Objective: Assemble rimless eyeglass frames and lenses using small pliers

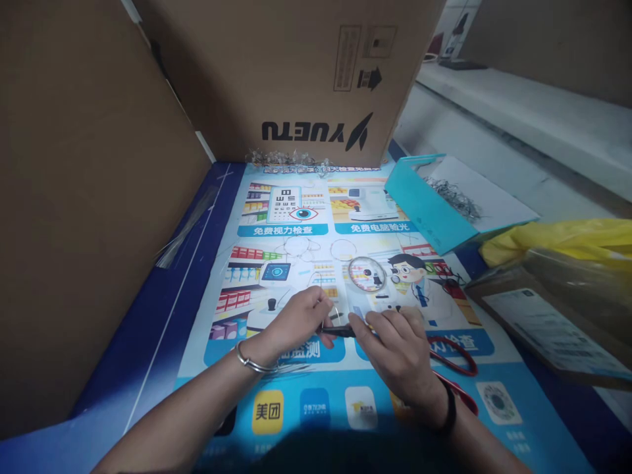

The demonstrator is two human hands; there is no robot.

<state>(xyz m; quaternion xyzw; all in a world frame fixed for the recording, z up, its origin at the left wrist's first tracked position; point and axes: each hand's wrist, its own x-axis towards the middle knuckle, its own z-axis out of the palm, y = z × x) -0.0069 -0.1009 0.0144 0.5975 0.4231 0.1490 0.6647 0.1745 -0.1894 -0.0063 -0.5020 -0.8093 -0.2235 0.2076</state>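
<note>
My left hand and my right hand meet over a printed poster on the table. Both are closed on a thin dark rod-like piece, which looks like a spectacle arm. A thin wire loop rises from it between my thumbs. A loose round lens lies on the poster just beyond my hands. Faint wire rims lie further back. A silver bangle is on my left wrist, a dark band on my right.
Red-handled scissors lie under my right wrist. A teal tray holds metal bits at the right. Large cardboard boxes stand behind and at the left. A yellow bag and a flat package lie at the right.
</note>
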